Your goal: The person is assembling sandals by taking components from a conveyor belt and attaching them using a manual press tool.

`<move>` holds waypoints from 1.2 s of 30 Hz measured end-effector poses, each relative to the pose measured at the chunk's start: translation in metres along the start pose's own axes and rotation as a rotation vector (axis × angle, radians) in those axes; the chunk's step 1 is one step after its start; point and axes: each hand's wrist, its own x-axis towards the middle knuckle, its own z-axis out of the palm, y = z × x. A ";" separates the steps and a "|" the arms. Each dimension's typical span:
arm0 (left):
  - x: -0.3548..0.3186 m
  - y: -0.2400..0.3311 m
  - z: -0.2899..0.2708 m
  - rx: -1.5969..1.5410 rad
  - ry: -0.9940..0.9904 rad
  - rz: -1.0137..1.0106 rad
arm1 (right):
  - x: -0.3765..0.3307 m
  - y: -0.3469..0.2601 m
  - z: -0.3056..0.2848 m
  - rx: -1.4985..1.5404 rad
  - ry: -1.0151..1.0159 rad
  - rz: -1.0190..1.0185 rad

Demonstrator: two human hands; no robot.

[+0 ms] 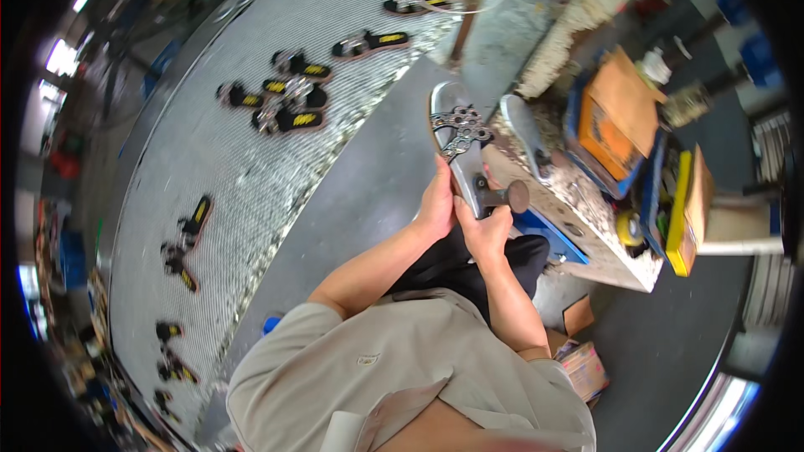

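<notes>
The sandal (456,138) sits on a metal last, clamped by our left hand (437,205). Our right hand (488,230), just below it, grips a hammer (502,195); we judge a glancing blow could catch the left fingers.

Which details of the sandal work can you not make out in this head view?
- Left hand: its fingers are behind the sandal sole.
- Right hand: the hammer handle is buried in the grip.
- Sandals on the mesh belt: too small for strap detail.

A wide grey mesh conveyor (218,159) curves across the left side. The floor (670,343) is dark grey. Bright ceiling lights (63,57) shine at the far left.
</notes>
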 end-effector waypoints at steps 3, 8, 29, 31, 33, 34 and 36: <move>0.025 0.001 0.027 0.124 -0.092 -0.044 | 0.025 0.001 -0.029 -0.071 0.158 0.143; 0.045 0.038 0.009 0.321 0.088 0.014 | 0.096 0.017 -0.106 -0.224 0.476 0.097; 0.035 0.308 -0.255 1.775 1.168 0.930 | 0.277 0.156 -0.231 -1.168 0.637 -0.058; 0.028 0.316 -0.257 1.621 1.103 0.871 | 0.252 0.121 -0.238 -1.186 0.573 -0.176; 0.043 0.315 -0.249 1.769 1.277 1.007 | 0.223 0.121 -0.260 -1.279 0.656 -0.283; 0.034 0.328 -0.262 1.890 1.427 0.763 | 0.220 0.115 -0.261 -1.181 0.610 -0.211; 0.005 0.347 -0.298 1.870 1.585 0.562 | 0.229 0.127 -0.267 -1.405 0.641 -0.428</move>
